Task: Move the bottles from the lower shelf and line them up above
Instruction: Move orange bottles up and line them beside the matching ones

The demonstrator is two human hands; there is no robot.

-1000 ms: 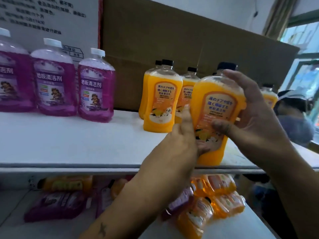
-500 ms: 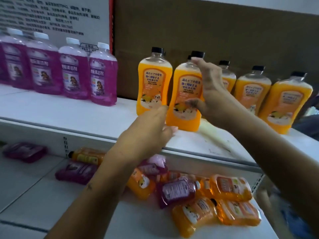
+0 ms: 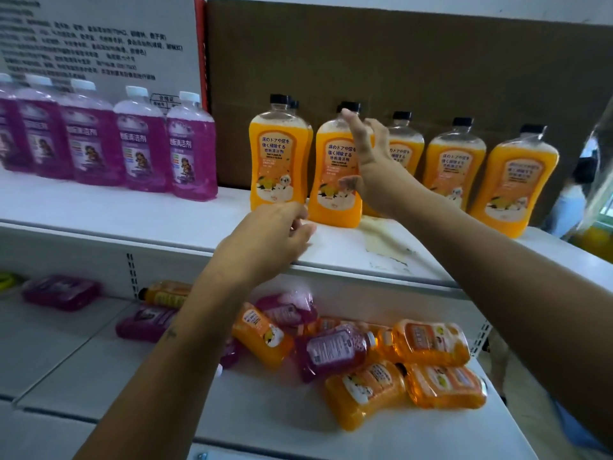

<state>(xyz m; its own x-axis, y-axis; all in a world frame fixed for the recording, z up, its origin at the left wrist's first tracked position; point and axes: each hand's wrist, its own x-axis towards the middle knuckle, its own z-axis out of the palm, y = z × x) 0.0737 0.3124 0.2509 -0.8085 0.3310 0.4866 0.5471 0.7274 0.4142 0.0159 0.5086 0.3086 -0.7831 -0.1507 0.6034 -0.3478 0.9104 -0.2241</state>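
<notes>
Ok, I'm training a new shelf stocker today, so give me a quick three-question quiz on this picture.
1. True or false: the purple bottles on the upper shelf stand left of the orange bottles.
2. The bottles on the lower shelf are: A) upright, B) lying down, C) boxed.
3. Fill in: the right hand is open beside an orange bottle with a ____ cap.

Key: 1 true; 2 B; 3 black. The left hand holds nothing.

Glossy clear plastic bottles [image 3: 337, 167], matt white shelf [image 3: 132, 220], brown cardboard [image 3: 398, 61].
</notes>
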